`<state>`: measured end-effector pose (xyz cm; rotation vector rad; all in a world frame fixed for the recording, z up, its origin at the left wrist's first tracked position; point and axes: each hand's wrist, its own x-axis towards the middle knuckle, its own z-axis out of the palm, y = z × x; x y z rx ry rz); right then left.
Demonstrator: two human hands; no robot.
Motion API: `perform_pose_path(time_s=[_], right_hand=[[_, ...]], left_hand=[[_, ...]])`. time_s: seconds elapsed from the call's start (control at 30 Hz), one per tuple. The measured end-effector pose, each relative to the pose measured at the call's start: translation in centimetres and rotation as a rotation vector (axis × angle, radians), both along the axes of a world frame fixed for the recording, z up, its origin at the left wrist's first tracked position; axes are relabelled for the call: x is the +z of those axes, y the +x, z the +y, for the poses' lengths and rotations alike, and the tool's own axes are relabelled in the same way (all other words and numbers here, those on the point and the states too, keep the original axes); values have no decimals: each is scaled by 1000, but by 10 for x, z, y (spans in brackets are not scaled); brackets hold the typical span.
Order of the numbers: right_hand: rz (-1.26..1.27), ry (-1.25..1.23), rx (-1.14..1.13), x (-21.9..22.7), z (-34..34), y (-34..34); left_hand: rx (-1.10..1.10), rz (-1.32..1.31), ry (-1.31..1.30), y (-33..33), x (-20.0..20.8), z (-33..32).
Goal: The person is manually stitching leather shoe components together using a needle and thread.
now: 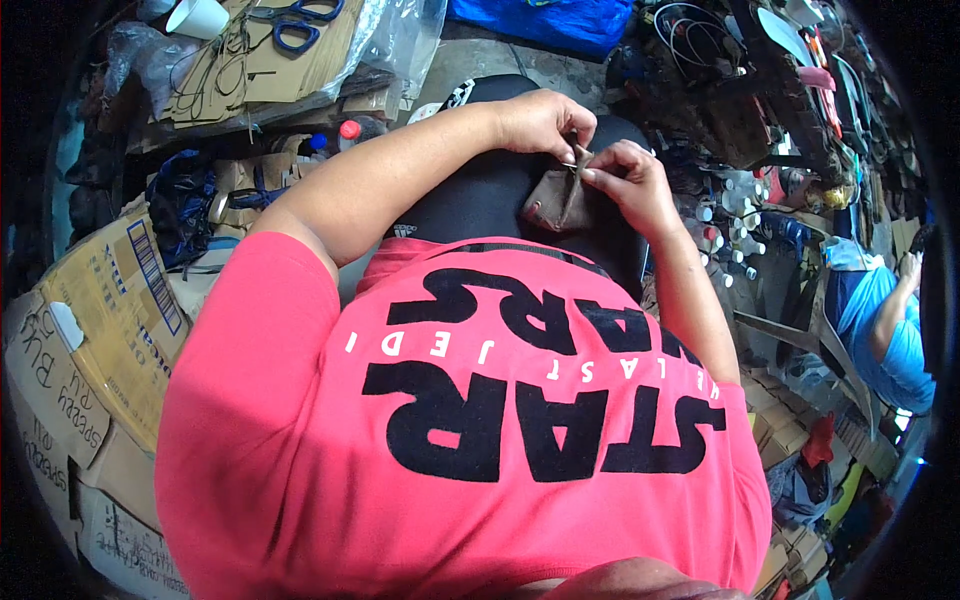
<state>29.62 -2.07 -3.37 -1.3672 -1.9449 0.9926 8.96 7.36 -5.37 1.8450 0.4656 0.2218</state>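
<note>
A small grey-brown piece of leather or thick cloth rests on my black-clad lap, with a raised seam or fold running up its middle. My right hand pinches its upper edge between thumb and fingers. Close beside it, my left hand is closed in a pinch at the top of the same piece. A thin pale sliver shows by the left fingertips; whether it is a needle or thread is too small to tell.
At the upper left, blue-handled scissors lie on brown sheets near a white cup. Cardboard boxes stand at left. Several small bottles are at right, near another person in blue. A blue bag lies ahead.
</note>
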Motion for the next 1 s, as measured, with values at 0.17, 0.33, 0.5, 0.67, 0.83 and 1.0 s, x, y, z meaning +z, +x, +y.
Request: perform_pose_path(time_s=[0.17, 0.33, 0.5, 0.67, 0.83, 1.0], right_hand=[[-97, 103, -100, 9, -23, -8], [-155, 163, -122, 10, -42, -6], [-150, 32, -29, 7, -26, 8], [-12, -167, 40, 8, -9, 18], [-4, -167, 49, 7, -4, 18], [-47, -140, 62, 3, -2, 20]], left_hand=[[242, 10, 268, -14, 22, -19], [442, 13, 506, -50, 40, -36], [517, -15, 430, -52, 43, -61], [499, 8, 469, -42, 39, -69], [461, 25, 495, -40, 37, -65], [430, 3, 533, -36, 37, -64]])
